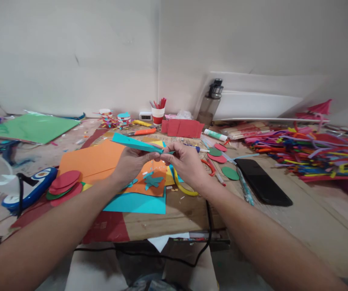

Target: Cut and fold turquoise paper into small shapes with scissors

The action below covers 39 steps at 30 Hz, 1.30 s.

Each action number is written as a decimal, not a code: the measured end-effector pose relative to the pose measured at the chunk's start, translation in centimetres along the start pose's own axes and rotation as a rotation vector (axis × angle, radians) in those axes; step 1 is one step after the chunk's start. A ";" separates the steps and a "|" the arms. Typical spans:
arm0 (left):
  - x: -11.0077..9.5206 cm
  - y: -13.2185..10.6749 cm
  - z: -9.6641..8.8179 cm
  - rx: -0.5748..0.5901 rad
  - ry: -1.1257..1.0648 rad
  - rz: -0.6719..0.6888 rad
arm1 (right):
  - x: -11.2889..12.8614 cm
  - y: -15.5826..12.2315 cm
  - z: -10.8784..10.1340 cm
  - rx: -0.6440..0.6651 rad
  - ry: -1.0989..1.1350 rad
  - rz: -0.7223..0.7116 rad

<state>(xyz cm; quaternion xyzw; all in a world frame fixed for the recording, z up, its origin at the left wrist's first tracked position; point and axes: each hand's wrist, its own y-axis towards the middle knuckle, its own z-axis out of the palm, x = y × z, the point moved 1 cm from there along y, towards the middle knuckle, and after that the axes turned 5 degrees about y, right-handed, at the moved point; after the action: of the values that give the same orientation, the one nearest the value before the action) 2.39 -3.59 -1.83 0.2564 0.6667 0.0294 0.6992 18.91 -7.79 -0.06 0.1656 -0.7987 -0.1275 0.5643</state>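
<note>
My left hand (136, 161) is closed on a folded strip of turquoise paper (131, 141), held above the table. The fingers of my right hand (182, 159) pinch the strip's right end, close to the left fingertips. Under the hands lies an orange paper sheet (154, 192) with turquoise paper cut-outs (153, 181) on it. A turquoise sheet (137, 204) shows beneath that one. Just right of these, scissors with a yellow handle (184, 189) lie partly hidden by my right hand.
A black phone (261, 182) lies at right, before a pile of coloured pipe cleaners (313, 153). At the back stand a dark bottle (208, 107) and a red-and-white cup (157, 115) of sticks. Paper circles (64, 182) lie left, near a blue-and-white device (31, 190). A black cable (208, 226) hangs over the front edge.
</note>
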 end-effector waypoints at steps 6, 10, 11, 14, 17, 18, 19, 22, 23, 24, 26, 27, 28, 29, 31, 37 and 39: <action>-0.2 -0.3 0.3 -0.072 -0.018 0.038 | 0.4 -0.2 0.0 -0.054 -0.086 -0.074; -0.5 -0.5 0.4 -0.044 -0.041 0.042 | 0.7 -0.2 -0.1 0.005 -0.099 -0.071; -0.5 -0.4 0.3 -0.033 -0.049 0.034 | 0.8 -0.2 -0.2 0.027 -0.098 -0.064; -0.3 -0.3 0.3 0.000 -0.076 0.006 | 0.7 -0.1 -0.2 0.057 -0.066 -0.029; 0.1 -0.2 0.4 0.023 -0.115 -0.015 | 0.6 0.0 -0.1 0.051 -0.005 0.015; 0.2 -0.2 0.4 0.024 -0.129 -0.025 | 0.6 0.0 -0.1 0.049 0.012 0.023; 0.3 -0.2 0.5 0.019 -0.147 -0.037 | 0.7 0.0 -0.1 0.048 0.027 0.028; 0.6 -0.2 0.8 -0.005 -0.216 -0.080 | 0.9 0.1 -0.1 0.040 0.071 0.038; 0.7 -0.2 0.9 -0.008 -0.235 -0.097 | 1.0 0.1 -0.1 0.035 0.084 0.043; 0.7 -0.2 1.0 -0.009 -0.246 -0.114 | 1.0 0.0 -0.1 0.030 0.094 0.047; 0.8 -0.3 1.2 -0.014 -0.249 -0.140 | 1.1 0.0 -0.1 0.019 0.097 0.048; 0.8 -0.4 1.2 -0.018 -0.248 -0.145 | 1.2 0.0 -0.1 0.018 0.089 0.045; 0.8 -0.4 1.3 -0.026 -0.250 -0.143 | 1.2 -0.1 -0.2 0.019 0.078 0.043; 0.8 -0.5 1.3 -0.031 -0.255 -0.138 | 1.3 -0.1 -0.2 0.019 0.066 0.039; 0.8 -0.5 1.3 -0.037 -0.268 -0.129 | 1.3 -0.1 -0.2 0.026 0.049 0.033; 0.9 -0.5 1.2 -0.088 -0.247 -0.140 | 0.9 -0.2 -0.1 0.008 0.012 -0.015; 1.0 -0.6 1.2 -0.133 -0.244 -0.128 | 0.8 -0.3 0.0 -0.053 -0.067 -0.042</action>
<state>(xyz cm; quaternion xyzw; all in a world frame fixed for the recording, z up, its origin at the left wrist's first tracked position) 3.40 -4.12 -2.97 0.1681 0.5883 -0.0023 0.7910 18.69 -8.41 0.51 0.1630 -0.8097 -0.1660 0.5387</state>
